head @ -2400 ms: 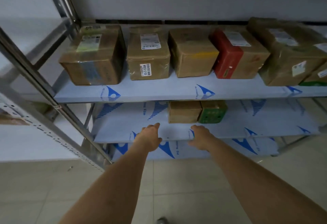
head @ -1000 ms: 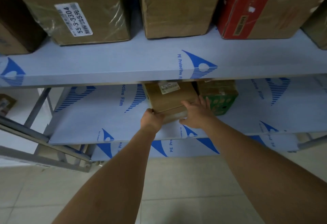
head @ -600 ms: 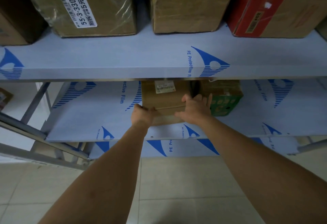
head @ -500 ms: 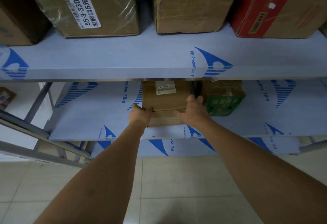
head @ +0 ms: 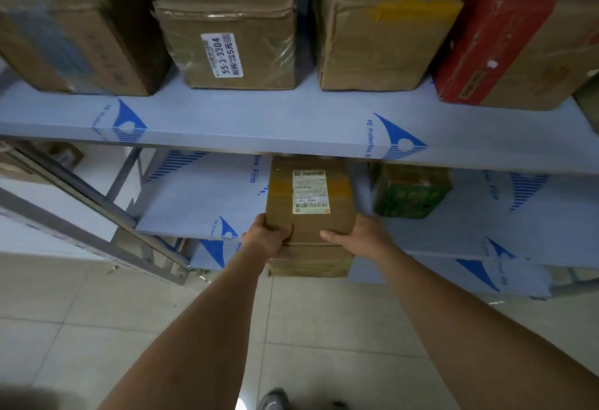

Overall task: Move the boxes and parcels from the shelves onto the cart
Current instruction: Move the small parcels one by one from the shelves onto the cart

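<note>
Both hands grip the brown parcel [head: 309, 215]; left hand [head: 265, 237] and right hand [head: 359, 237] curl round its sides.

Arms: both bare from wrist to frame edge, no sleeves showing.
Left hand [head: 264, 237]: no glove, ring or watch.
Right hand [head: 363, 236]: likewise ungloved.
Footwear: grey shoe [head: 274, 399], well behind the hands.

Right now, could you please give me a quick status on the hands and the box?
Both hands, left and right, gripping the brown box. Box partly off the lower shelf edge. Green box close on its right.
</note>
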